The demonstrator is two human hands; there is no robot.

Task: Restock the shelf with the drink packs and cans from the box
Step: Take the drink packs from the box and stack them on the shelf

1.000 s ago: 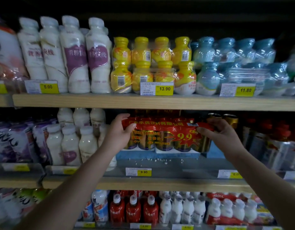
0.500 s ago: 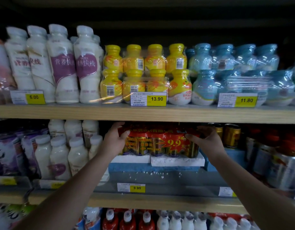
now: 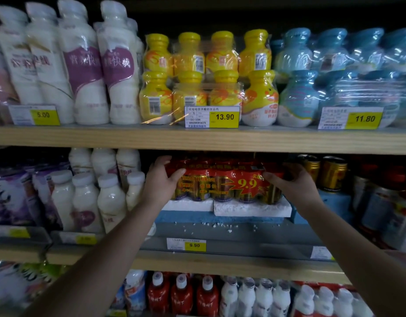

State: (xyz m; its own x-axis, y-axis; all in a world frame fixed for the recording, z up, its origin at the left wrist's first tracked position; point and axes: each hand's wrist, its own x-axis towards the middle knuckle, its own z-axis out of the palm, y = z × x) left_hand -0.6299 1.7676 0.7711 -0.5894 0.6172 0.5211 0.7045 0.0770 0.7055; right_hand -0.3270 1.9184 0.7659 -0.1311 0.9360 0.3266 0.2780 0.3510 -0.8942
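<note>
A shrink-wrapped pack of gold cans with a red "9.9" wrapper (image 3: pixel 222 181) rests on white foam blocks (image 3: pixel 252 208) on the middle shelf (image 3: pixel 220 261). My left hand (image 3: pixel 161 184) grips the pack's left end, thumb across its front. My right hand (image 3: pixel 293 184) grips the right end. The box from the task is out of view.
Two loose gold cans (image 3: pixel 323 172) stand right of the pack, white bottles (image 3: pixel 99 193) left of it. The upper shelf board (image 3: pixel 197 138) runs just above the pack and carries white, yellow and blue bottle packs. A blue foam slab (image 3: pixel 218 219) lies under the white blocks.
The pack has gone from held above the foam to resting on it, pushed deeper under the upper shelf. Both hands kept their grip. The camera moved closer.
</note>
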